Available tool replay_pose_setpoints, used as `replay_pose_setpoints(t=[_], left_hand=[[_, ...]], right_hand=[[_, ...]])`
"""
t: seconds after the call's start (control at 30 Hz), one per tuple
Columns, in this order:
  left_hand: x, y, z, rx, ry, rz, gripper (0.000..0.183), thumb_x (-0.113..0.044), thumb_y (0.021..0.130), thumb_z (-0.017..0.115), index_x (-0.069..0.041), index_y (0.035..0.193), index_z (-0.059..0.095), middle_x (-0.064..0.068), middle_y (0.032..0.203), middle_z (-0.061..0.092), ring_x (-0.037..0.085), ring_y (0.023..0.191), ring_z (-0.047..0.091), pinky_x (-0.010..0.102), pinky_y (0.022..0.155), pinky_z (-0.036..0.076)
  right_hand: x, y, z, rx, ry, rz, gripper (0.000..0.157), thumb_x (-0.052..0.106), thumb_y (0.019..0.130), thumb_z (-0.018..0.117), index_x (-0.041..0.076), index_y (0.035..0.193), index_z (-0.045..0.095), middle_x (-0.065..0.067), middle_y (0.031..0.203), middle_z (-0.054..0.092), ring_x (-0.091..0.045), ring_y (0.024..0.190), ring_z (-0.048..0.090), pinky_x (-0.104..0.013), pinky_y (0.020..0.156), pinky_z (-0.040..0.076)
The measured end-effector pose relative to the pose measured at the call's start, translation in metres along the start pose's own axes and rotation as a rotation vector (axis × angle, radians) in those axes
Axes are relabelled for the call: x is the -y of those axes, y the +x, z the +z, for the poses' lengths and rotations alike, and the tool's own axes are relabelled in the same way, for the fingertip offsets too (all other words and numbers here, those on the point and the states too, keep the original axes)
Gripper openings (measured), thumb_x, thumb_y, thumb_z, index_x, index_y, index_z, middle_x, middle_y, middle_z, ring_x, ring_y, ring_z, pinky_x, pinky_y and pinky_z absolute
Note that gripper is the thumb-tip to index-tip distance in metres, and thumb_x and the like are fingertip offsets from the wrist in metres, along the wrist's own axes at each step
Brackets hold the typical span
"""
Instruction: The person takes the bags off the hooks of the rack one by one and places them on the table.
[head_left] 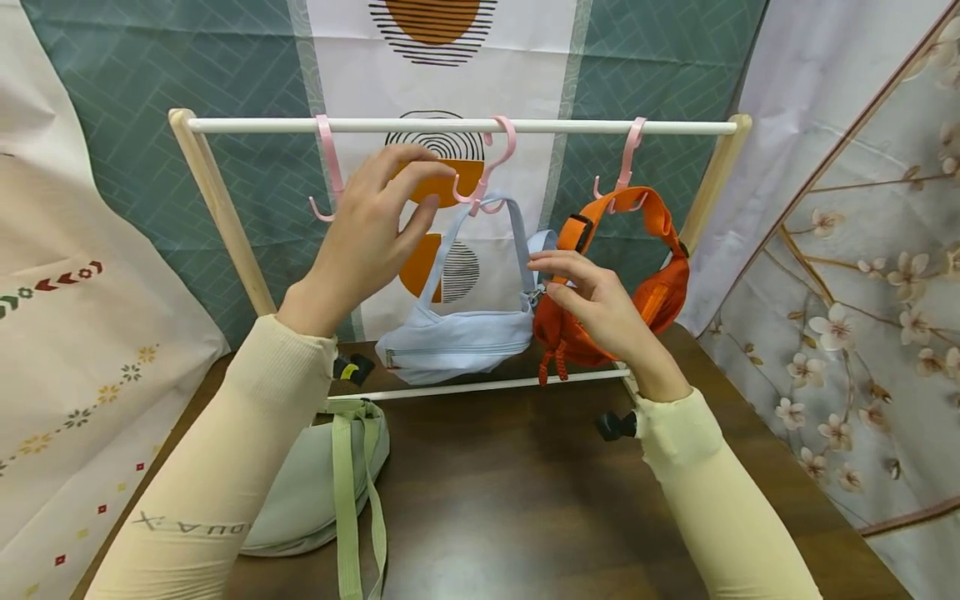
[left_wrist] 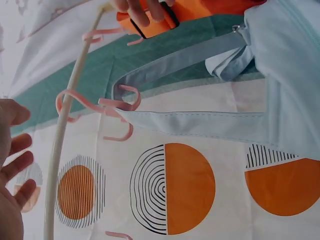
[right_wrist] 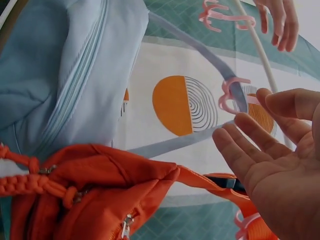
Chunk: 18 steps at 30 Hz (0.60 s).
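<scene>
Nearest, a grey-green bag [head_left: 303, 492] is lying on the bench [head_left: 495, 508]. Above, the left hand [head_left: 367, 221] and right hand [head_left: 600, 308] are hovering, fingers relaxed, gripping nothing; whether the right is brushing the orange bag [head_left: 573, 342] is unclear. Beyond, the blue bag [head_left: 457, 342] is hanging from the middle hook [head_left: 483, 179], the orange from the right hook [head_left: 627, 162]. Bag-hanging is seemingly progressing; the next move is probably calling for grasping the grey-green bag.

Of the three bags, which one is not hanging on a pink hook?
The pale green bag, which rests on the table at the person's left; the light blue bag and the orange bag hang by straps from pink hooks.
</scene>
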<state>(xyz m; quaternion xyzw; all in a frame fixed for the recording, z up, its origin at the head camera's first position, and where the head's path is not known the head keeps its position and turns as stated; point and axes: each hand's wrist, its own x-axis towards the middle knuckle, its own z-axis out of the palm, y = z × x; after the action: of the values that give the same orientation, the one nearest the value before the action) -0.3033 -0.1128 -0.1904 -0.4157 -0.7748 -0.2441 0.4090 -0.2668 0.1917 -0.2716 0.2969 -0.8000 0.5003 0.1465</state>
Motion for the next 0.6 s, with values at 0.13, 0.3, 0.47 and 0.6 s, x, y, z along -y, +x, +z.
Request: replay_pose_setpoints(t=[0.13, 0.3, 0.47, 0.6], left_hand=[[0.003, 0.011, 0.006, 0.015, 0.034, -0.008, 0.032, -0.014, 0.106, 0.058, -0.008, 0.136, 0.066, 0.014, 0.141, 0.057, 0.031, 0.134, 0.049, 0.046, 0.116, 0.034], [0.0, 0.025, 0.012, 0.042, 0.076, -0.02, 0.04, -0.019, 0.108, 0.055, -0.015, 0.147, 0.06, 0.01, 0.152, 0.051, 0.028, 0.145, 0.041, 0.044, 0.123, 0.025], [-0.004, 0.04, 0.02, 0.086, 0.123, -0.034, 0.046, -0.024, 0.109, 0.053, -0.018, 0.155, 0.052, 0.008, 0.159, 0.045, 0.024, 0.152, 0.032, 0.037, 0.127, 0.008], [-0.005, 0.054, 0.028, 0.116, 0.17, -0.028, 0.049, -0.03, 0.11, 0.05, -0.019, 0.158, 0.046, 0.008, 0.16, 0.043, 0.023, 0.153, 0.031, 0.036, 0.127, 0.002]], right_hand=[[0.0, 0.004, -0.004, -0.001, -0.037, 0.006, 0.036, 0.005, 0.106, 0.057, 0.003, 0.14, 0.063, -0.007, 0.147, 0.057, -0.021, 0.135, 0.052, -0.03, 0.108, 0.047], [0.001, 0.015, -0.005, -0.007, -0.018, 0.041, 0.045, 0.008, 0.106, 0.055, 0.007, 0.151, 0.053, -0.01, 0.152, 0.054, -0.025, 0.141, 0.051, -0.037, 0.112, 0.045], [0.003, 0.028, -0.005, 0.018, -0.029, 0.064, 0.057, 0.009, 0.105, 0.055, 0.011, 0.16, 0.04, -0.008, 0.161, 0.044, -0.02, 0.15, 0.04, -0.039, 0.122, 0.033], [0.006, 0.037, -0.005, 0.039, -0.028, 0.064, 0.066, 0.007, 0.105, 0.056, 0.014, 0.165, 0.029, -0.004, 0.168, 0.03, -0.016, 0.156, 0.026, -0.037, 0.125, 0.024]])
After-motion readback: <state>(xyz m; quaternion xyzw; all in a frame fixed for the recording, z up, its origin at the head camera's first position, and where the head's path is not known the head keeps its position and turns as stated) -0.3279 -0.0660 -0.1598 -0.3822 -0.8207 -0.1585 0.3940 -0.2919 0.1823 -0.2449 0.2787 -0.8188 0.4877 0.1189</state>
